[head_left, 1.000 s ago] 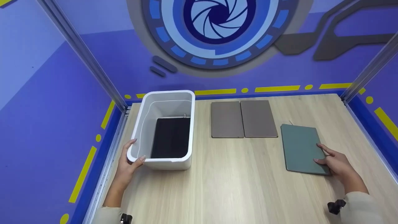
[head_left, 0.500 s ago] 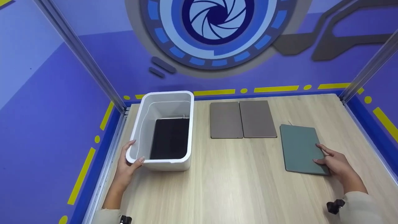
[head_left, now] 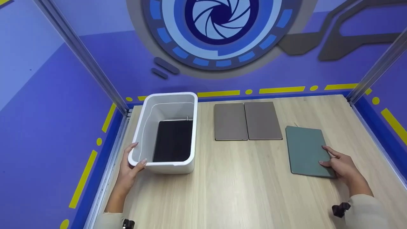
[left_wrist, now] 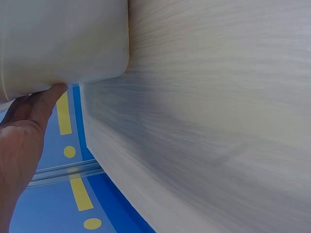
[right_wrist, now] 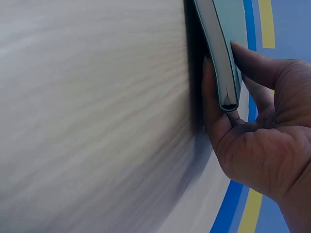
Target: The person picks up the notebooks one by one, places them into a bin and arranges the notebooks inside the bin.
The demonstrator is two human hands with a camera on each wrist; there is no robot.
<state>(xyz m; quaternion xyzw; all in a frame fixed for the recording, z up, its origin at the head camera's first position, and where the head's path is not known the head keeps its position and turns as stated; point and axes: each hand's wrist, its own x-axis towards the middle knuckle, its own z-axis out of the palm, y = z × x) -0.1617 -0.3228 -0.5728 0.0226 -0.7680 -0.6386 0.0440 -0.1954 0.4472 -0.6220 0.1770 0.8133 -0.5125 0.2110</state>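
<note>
Pinching the green notebook point(head_left: 306, 151), the right hand point(head_left: 342, 166) angles inward.

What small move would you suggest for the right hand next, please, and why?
I would probably raise the green notebook and ease it toward the white bin: the right hand has it gripped from above and below, the left hand grips the bin, and a black flat item already lies inside.
</note>
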